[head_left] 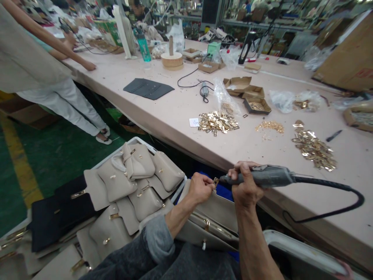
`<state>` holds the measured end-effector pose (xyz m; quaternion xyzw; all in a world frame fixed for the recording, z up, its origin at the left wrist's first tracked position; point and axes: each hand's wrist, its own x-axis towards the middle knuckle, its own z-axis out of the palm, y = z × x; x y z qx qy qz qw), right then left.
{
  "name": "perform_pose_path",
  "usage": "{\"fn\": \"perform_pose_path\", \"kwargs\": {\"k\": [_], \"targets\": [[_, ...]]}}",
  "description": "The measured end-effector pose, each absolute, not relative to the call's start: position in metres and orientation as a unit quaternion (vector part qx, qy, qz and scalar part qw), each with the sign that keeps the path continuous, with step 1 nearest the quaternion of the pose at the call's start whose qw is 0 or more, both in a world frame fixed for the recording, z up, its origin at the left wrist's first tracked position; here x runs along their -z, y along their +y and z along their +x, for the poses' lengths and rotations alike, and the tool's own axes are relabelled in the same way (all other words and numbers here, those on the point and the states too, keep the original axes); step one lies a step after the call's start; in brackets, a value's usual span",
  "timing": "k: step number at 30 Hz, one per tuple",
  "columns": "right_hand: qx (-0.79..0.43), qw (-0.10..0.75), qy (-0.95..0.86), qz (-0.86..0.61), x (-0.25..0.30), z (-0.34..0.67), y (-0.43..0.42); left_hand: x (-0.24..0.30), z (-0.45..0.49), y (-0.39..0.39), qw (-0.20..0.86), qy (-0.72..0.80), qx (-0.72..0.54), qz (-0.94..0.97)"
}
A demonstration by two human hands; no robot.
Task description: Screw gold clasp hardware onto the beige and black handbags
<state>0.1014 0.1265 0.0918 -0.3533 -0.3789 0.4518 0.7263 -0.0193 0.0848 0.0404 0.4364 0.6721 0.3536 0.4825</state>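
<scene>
My right hand (247, 186) is wrapped around a grey electric screwdriver (271, 175), held nearly level with its tip pointing left. With closed fingers my left hand (201, 188) pinches a small gold metal plate (215, 182) at the edge of a beige handbag (218, 208). The screwdriver tip is right beside the plate; whether they touch I cannot tell. The bag rests at my lap, its gold clasp (206, 224) facing up. A black cord (326, 181) runs from the tool's rear and loops to the right.
A white bin (134, 140) at left holds several beige and black bags. On the pink-topped table (186, 112) lie heaps of gold plates (217, 122), more gold fittings (314, 149), small gold screws (271, 127), cardboard boxes (256, 105) and a black panel (148, 88). Another person (35, 58) stands at left.
</scene>
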Motion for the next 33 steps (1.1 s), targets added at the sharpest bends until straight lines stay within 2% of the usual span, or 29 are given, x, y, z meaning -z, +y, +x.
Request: {"fn": "perform_pose_path", "kwargs": {"k": [13, 33], "targets": [[-0.494, 0.739, -0.296, -0.349, -0.086, 0.113, 0.134, -0.037, -0.021, 0.082, 0.534, 0.64, -0.377, 0.403], [-0.527, 0.737, -0.261, -0.333, -0.08, 0.127, 0.135, -0.042, -0.015, 0.081, 0.486, 0.67, -0.396, 0.398]]}}
